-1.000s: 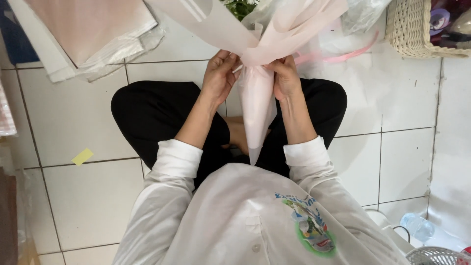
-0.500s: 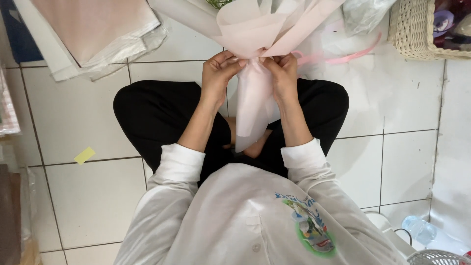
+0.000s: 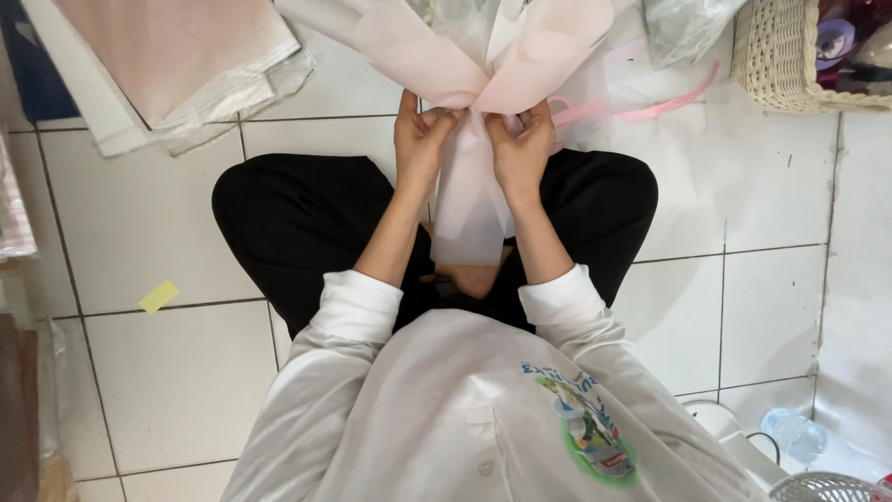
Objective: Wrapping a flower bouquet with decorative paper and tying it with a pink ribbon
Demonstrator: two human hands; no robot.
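I sit cross-legged on white floor tiles and hold a bouquet wrapped in pale pink paper [image 3: 469,200] upright over my lap. My left hand [image 3: 420,139] grips the wrap's narrow neck from the left. My right hand [image 3: 520,144] pinches the same neck from the right. The paper flares wide above my fingers and hangs down as a flat tail below them. Green stems or leaves barely show at the top edge.
A stack of pink and white wrapping sheets [image 3: 177,65] lies at the upper left. A wicker basket [image 3: 780,65] stands at the upper right, with a pink ribbon [image 3: 641,107] on the tiles beside it. A yellow paper scrap [image 3: 158,297] lies left. A plastic bottle [image 3: 799,435] is at the lower right.
The bouquet has come upright and its tail has dropped lower over my lap. Both hands have closed in together on the neck of the wrap.
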